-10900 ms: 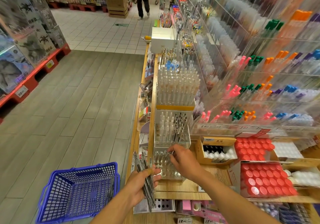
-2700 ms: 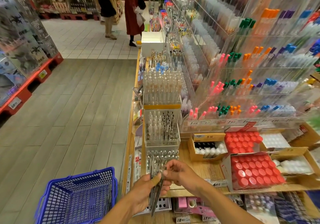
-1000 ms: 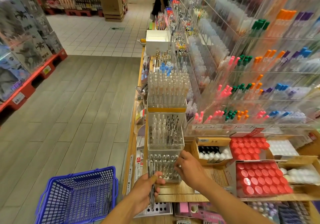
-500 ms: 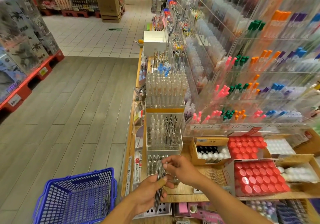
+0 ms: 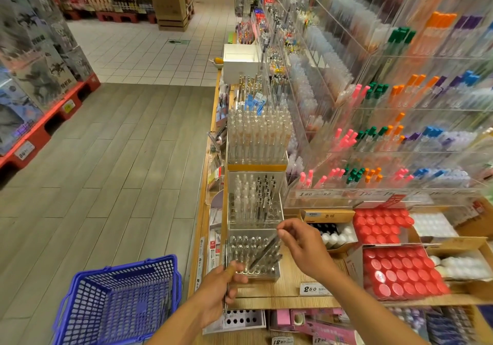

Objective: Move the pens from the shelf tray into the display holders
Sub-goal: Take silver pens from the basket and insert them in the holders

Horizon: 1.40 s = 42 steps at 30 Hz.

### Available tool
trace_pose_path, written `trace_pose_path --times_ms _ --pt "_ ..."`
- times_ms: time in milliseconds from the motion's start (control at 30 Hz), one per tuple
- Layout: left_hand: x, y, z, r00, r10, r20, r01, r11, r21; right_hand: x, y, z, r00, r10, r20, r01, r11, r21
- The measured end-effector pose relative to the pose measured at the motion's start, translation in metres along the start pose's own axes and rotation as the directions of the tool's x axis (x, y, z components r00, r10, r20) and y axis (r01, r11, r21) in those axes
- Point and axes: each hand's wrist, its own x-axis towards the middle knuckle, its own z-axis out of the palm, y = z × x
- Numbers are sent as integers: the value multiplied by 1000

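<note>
My right hand point(image 5: 301, 243) pinches one dark pen point(image 5: 262, 252), held slanted with its tip down over the front rows of the clear display holder point(image 5: 253, 270) on the wooden shelf. My left hand point(image 5: 218, 291) grips a thin pen point(image 5: 226, 270) held upright just left of that holder. Many of the holder's holes have pens standing in them. Behind it a taller clear holder point(image 5: 254, 203) holds clear and black pens.
A blue shopping basket point(image 5: 117, 299) sits on the floor at lower left. Red-capped boxes point(image 5: 397, 270) and a box of white bottles point(image 5: 333, 232) lie to the right on the shelf. A white perforated tray point(image 5: 240, 318) sits below my left hand. Acrylic marker racks point(image 5: 386, 136) rise behind.
My right hand has drawn one pen away from the left hand's bunch and carried it over the front holder. The bunch in my left hand has shrunk since the earliest frame.
</note>
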Motion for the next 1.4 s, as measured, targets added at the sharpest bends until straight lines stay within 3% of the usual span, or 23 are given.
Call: trace_pose_path --times_ms 167,367,600,933,1400 --pt "5 -3 -6 1000 18 -10 -18 1000 -12 -4 11 7 992 -91 86 114 937 -329" --pt "2 1 0 993 114 19 -113 993 -43 -5 21 27 986 -92 141 145 887 -438" --pt "-4 4 7 962 270 -35 -249 924 290 -2 29 36 982 -97 163 166 856 -490" --pt "4 5 14 839 522 -153 -393 777 491 -8 30 40 979 -148 141 199 843 -500" --pt "14 0 31 716 689 -108 -430 558 710 -8 22 45 973 -203 105 227 802 -552"
